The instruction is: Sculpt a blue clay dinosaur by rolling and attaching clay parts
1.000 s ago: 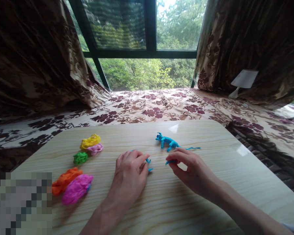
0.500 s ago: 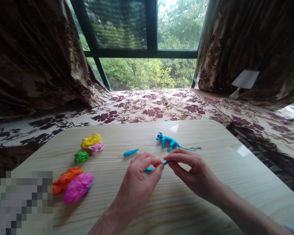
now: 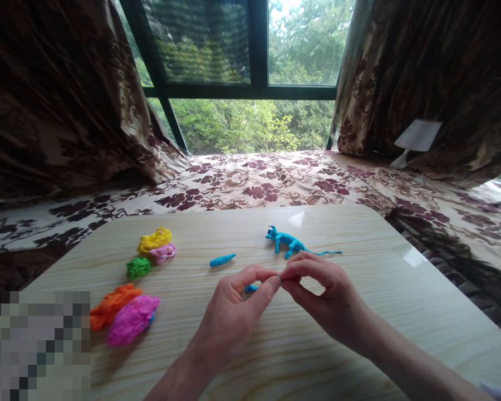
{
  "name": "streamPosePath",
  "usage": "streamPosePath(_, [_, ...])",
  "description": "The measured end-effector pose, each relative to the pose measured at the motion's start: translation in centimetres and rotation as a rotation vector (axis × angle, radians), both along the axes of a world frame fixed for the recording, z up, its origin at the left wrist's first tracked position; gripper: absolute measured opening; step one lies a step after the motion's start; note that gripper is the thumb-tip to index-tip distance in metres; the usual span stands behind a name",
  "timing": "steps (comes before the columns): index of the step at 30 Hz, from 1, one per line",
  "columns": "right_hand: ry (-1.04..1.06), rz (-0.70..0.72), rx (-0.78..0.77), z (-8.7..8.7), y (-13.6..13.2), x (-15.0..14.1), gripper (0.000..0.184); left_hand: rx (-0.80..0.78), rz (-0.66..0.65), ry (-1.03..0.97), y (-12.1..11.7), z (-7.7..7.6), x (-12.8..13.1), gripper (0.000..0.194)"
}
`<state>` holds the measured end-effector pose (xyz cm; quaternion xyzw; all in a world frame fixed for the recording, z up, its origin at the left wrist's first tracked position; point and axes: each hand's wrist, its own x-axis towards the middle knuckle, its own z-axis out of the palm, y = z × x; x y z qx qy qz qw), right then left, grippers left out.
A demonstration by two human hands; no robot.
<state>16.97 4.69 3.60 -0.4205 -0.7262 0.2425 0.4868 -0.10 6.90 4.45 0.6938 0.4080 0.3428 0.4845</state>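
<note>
My left hand point(image 3: 244, 298) and my right hand point(image 3: 328, 289) meet fingertip to fingertip above the table, both pinched on a small piece of blue modelling clay point(image 3: 279, 277) that is almost wholly covered by the fingers. Behind my left thumb and forefinger, another blue clay bit point(image 3: 251, 288) shows in part on the tabletop. A blue clay roll point(image 3: 222, 260), pointed at one end, lies beyond my left hand. Past my right fingers, a blue clay animal figure point(image 3: 287, 240) with legs and a long thin tail rests on its side.
On the left of the pale wood-grain table point(image 3: 204, 223) sit clay lumps: yellow point(image 3: 155, 240), light pink point(image 3: 163, 253), green point(image 3: 138, 268), orange point(image 3: 114, 305) and bright pink point(image 3: 133, 321). A floral cloth point(image 3: 259, 178) stretches behind, with a white lamp point(image 3: 417, 136) at right.
My fingertips have come closer together, and the blue clay between them now barely shows. My left hand has shifted slightly, covering more of the bit behind it.
</note>
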Motion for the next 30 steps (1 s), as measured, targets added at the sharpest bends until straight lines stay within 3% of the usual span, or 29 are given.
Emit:
streamPosePath(6, [-0.038,0.043,0.091,0.09,-0.04,0.18,0.021,-0.116,-0.024,-0.048,0.15,-0.27,0.03,0.026])
streamPosePath(15, [-0.056,0.008,0.095,0.32,-0.14,0.24,0.011,-0.095,0.021,-0.044,-0.05,-0.15,-0.02,0.021])
streamPosePath(24, [-0.017,0.062,0.130,0.28,-0.06,0.33,0.026,-0.269,-0.031,-0.192,-0.05,-0.41,-0.01,0.020])
streamPosePath(30, [-0.014,0.020,0.121,0.44,-0.07,0.36,0.014,-0.216,-0.037,-0.206,-0.19,-0.10,0.14,0.019])
